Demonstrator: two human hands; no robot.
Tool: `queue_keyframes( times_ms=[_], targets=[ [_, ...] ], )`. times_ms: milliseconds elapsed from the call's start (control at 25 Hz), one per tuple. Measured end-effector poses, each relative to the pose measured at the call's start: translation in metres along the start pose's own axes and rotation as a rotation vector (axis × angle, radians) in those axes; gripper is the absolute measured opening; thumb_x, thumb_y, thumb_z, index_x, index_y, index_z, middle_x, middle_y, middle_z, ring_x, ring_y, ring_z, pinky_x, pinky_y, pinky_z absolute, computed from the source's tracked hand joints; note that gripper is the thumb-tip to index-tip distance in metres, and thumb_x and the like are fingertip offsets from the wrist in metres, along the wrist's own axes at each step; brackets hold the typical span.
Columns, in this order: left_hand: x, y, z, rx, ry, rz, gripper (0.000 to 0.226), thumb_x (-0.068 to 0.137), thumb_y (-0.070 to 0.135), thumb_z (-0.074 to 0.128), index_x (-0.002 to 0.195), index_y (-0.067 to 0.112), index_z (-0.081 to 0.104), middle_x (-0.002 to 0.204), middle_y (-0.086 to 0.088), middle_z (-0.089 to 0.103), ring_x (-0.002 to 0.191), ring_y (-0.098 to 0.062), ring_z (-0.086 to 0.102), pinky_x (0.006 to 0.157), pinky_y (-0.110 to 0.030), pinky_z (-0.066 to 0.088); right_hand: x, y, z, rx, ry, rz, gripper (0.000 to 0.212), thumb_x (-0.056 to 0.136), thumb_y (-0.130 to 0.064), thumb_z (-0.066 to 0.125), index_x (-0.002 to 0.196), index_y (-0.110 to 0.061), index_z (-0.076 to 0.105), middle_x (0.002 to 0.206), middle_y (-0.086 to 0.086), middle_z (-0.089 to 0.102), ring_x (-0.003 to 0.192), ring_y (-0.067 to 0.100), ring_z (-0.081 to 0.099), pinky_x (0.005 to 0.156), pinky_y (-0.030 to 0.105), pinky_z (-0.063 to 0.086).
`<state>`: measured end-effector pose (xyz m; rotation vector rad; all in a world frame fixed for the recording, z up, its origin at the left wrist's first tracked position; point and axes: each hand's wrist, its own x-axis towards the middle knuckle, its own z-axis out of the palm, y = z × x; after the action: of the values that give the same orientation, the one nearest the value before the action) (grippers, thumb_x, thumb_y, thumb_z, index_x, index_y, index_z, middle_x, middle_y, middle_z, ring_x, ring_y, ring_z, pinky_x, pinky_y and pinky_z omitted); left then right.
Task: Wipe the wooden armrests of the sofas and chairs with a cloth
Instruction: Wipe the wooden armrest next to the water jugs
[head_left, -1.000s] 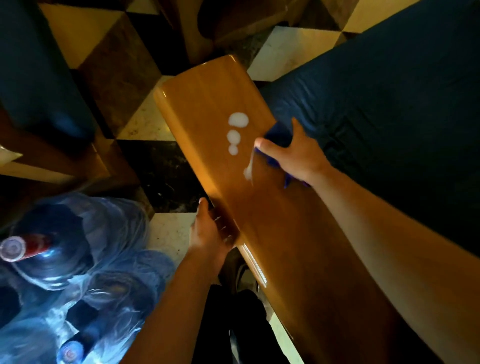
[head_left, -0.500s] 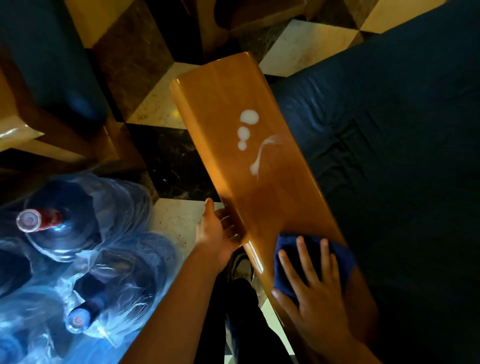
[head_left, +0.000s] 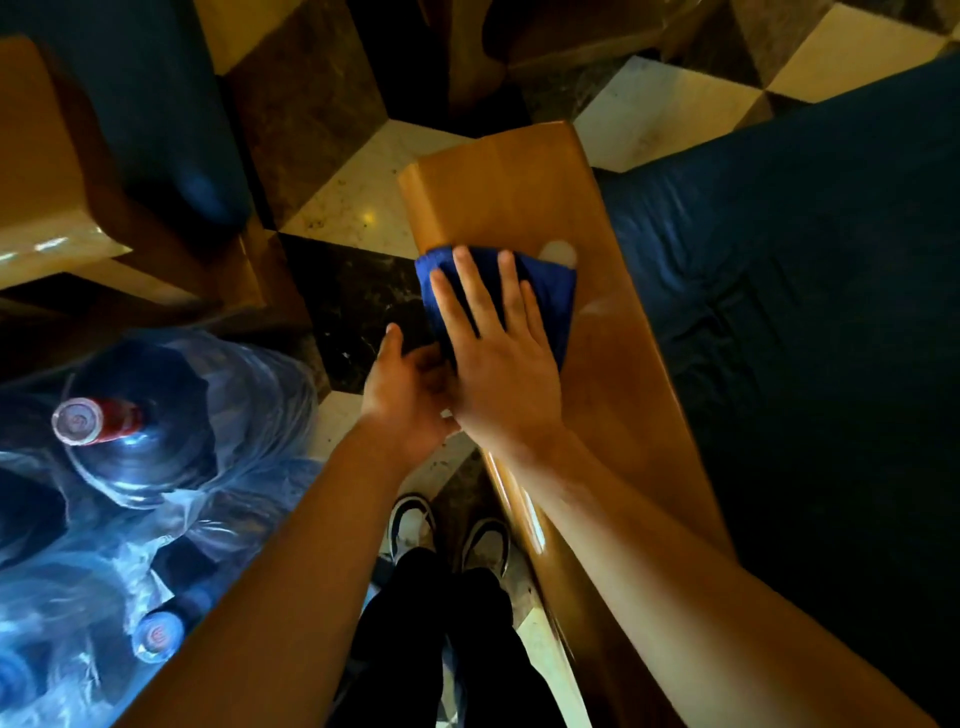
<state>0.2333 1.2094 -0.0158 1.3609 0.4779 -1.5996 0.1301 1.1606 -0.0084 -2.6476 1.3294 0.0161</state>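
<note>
Two hands work at the wooden armrest (head_left: 597, 364), both forearms reaching in from the bottom of the view. The right hand (head_left: 493, 358) lies flat, fingers straight and spread, palm pressing the blue cloth (head_left: 550, 296) down onto the wood; nothing is curled around it. The cloth sits toward the armrest's far end, reaching its left edge, with a pale smear (head_left: 558, 254) just beyond its far right corner. The left hand (head_left: 405, 389) is at the armrest's left edge, thumb up and fingers loosely bent toward the side of the wood, partly hidden behind the right hand, so whether it actually grips the edge I cannot tell. The armrest's long axis runs from the near right to the far left, its squared end pointing away across the chequered floor (head_left: 363, 208). A dark blue seat cushion (head_left: 805, 312) lies along its right edge. Water bottles (head_left: 130, 441) wrapped in plastic stand on the floor to the left, and two shoes (head_left: 415, 525) show below.
</note>
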Motion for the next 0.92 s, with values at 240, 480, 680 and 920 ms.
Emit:
queue_keyframes(
  times_ms=[240, 480, 680, 920],
  targets=[
    [-0.020, -0.034, 0.018, 0.134, 0.040, 0.032, 0.024, 0.101, 0.037, 0.055, 0.108, 0.017, 0.066, 0.088, -0.004, 0.073, 0.073, -0.017, 0.070, 0.065, -0.034, 0.057, -0.160, 0.024, -0.010, -0.014, -0.117, 0.239, 0.103, 0.080, -0.062, 0.065, 0.163, -0.028, 0.015, 0.172, -0.001, 0.003, 0.156, 0.039, 0.015, 0.125, 0.053, 0.016],
    [0.016, 0.032, 0.040, 0.448, 0.102, 0.241, 0.061, 0.087, 0.061, 0.065, 0.125, 0.013, 0.062, 0.113, -0.010, 0.072, 0.102, -0.030, 0.070, 0.090, -0.049, 0.057, -0.025, 0.068, -0.028, 0.047, -0.097, 0.390, 0.117, 0.076, -0.098, 0.032, 0.163, -0.023, 0.012, 0.172, 0.012, 0.009, 0.155, 0.045, 0.011, 0.122, 0.063, 0.017],
    [0.046, 0.100, 0.099, 0.703, 0.476, 0.360, 0.092, 0.083, 0.081, 0.043, 0.140, 0.009, 0.048, 0.130, -0.014, 0.062, 0.109, -0.035, 0.063, 0.083, -0.042, 0.049, 0.135, 0.116, -0.035, 0.462, -0.119, 0.580, 0.105, 0.072, -0.093, 0.046, 0.147, -0.019, 0.040, 0.134, 0.008, 0.063, 0.117, 0.030, 0.064, 0.095, 0.051, 0.055],
    [0.066, 0.138, 0.120, 0.670, 0.631, 0.509, 0.039, 0.101, 0.040, 0.044, 0.074, 0.019, 0.064, 0.078, -0.005, 0.066, 0.069, -0.024, 0.060, 0.055, -0.032, 0.041, 0.045, 0.119, -0.038, 0.492, -0.088, 0.347, 0.084, 0.087, -0.077, 0.052, 0.157, -0.036, 0.029, 0.157, -0.004, 0.044, 0.141, 0.017, 0.046, 0.110, 0.042, 0.043]
  ],
)
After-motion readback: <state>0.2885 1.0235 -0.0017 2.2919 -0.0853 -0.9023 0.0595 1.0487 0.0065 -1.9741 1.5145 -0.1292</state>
